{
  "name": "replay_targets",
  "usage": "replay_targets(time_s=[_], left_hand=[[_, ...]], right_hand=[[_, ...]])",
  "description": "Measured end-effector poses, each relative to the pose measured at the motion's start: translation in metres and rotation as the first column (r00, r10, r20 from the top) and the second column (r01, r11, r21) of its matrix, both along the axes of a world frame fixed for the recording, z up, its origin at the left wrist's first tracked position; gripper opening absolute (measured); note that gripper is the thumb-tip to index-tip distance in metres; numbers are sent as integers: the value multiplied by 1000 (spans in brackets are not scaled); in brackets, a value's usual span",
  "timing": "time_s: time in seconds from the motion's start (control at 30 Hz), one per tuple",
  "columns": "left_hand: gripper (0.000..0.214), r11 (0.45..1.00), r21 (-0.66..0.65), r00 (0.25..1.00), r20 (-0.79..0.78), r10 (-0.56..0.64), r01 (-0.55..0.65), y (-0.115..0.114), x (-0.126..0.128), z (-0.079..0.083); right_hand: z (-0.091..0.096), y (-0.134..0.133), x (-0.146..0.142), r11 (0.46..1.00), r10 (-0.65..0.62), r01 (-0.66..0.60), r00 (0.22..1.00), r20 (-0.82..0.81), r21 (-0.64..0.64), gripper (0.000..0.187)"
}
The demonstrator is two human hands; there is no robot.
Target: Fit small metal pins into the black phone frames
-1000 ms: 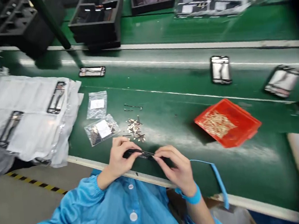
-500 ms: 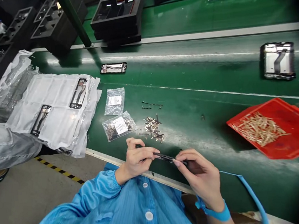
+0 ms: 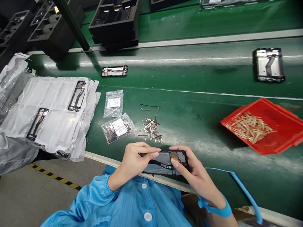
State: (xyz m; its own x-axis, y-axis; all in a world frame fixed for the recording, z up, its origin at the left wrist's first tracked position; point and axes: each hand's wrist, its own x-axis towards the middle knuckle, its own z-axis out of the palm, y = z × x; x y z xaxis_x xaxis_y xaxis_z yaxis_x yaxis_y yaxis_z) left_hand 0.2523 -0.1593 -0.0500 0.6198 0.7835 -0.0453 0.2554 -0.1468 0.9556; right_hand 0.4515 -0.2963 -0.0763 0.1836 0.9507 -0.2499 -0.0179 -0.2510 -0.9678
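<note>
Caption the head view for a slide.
Both hands, left hand and right hand, hold a phone frame beside loose pins on a green belt.

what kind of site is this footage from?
Most likely a phone assembly line. Both hands hold a phone frame over a green belt carrying more frames; a red tray of small metal parts and black trays sit nearby.

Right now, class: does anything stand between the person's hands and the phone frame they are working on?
Nothing visible does. The left hand and right hand both grip the phone frame directly, fingers on its edges, above the near edge of the green belt. The loose pile of small metal parts lies beyond it, apart.
</note>
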Motion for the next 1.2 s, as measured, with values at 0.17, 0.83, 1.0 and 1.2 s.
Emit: replay_targets(time_s=[0.17, 0.83, 1.0, 1.2], left_hand=[[15, 999, -54, 999, -42, -3, 1, 0, -2, 9], [26, 980, 192, 990, -142, -25, 52, -15, 14, 17], [22, 998, 42, 997, -64, -41, 44, -12, 24, 20], [20, 999, 28, 999, -8, -31, 32, -13, 29, 18]], right_hand=[[3, -2, 2, 999, 39, -41, 998, -59, -26, 41], [12, 16, 3, 967, -250, 240, 957, -148, -80, 39], [22, 5, 12, 973, -228, 174, 839, -494, -154, 66], [28, 1, 13, 975, -221, 183, 831, -510, -124, 71]])
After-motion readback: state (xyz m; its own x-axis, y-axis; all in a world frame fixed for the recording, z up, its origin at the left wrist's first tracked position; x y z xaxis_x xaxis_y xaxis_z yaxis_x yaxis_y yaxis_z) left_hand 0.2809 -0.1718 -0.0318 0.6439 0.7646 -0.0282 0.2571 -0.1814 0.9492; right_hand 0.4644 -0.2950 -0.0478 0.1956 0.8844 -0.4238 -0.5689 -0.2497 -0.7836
